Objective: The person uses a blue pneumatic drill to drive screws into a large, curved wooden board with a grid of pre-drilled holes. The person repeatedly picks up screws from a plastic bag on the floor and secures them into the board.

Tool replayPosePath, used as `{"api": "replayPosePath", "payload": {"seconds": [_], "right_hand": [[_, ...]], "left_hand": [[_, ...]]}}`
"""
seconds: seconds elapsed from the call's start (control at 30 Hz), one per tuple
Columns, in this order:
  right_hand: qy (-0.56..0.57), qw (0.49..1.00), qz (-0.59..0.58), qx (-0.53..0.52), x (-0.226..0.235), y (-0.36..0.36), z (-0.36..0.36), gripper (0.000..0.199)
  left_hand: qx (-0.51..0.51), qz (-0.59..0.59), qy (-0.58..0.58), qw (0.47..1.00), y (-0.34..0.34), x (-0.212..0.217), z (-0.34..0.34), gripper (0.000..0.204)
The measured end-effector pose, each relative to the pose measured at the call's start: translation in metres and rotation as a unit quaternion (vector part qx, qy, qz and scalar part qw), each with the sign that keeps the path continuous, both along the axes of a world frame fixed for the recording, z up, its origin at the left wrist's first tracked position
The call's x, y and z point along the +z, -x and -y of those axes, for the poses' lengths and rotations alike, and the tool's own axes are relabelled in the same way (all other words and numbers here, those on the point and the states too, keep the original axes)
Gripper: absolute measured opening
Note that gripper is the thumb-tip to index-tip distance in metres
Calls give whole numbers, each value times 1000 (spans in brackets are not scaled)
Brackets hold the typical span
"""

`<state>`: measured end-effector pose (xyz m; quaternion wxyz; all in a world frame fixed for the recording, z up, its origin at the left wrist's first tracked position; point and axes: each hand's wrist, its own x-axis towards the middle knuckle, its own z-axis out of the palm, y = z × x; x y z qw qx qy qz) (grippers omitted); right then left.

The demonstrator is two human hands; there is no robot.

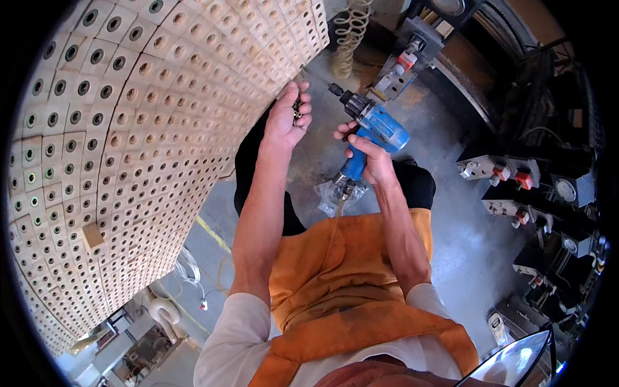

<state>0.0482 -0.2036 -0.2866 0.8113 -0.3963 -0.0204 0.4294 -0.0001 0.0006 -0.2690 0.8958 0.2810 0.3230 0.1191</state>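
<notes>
Two hands in use. Left hand: fingers curled round several small metal pieces, at the right edge of the wooden blocks. Right hand: gripping the handle of a blue power driver, right of the left hand; its tip points far and left, apart from the blocks.

Risks, my judgement: a loosened left grip could spill pieces to the floor. If the trigger is pressed as the driver swings left, the tip might catch those fingers. Driving in at a slant could split wood or seat a piece crooked. A bump could dislodge the loose wood piece at left.

Containers: clear plastic bag near the driver's handle, contents unclear. Leftmost block holes hold dark metal rings; many farther right look bare.
</notes>
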Motion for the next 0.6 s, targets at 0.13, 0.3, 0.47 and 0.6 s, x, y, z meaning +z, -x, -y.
{"api": "replayPosePath", "payload": {"seconds": [0.13,0.3,0.47,0.6], "right_hand": [[37,997,50,43,6,13,25,27],[21,998,-6,51,-1,15,45,28],[32,998,3,44,-3,12,48,29],[82,994,67,39,1,21,39,29]], "left_hand": [[34,12,19,999,6,1,-6,26],[-25,18,-9,999,10,3,0,28],[-60,-19,-93,994,9,11,4,30],[-44,-27,-104,993,3,8,3,30]]}}
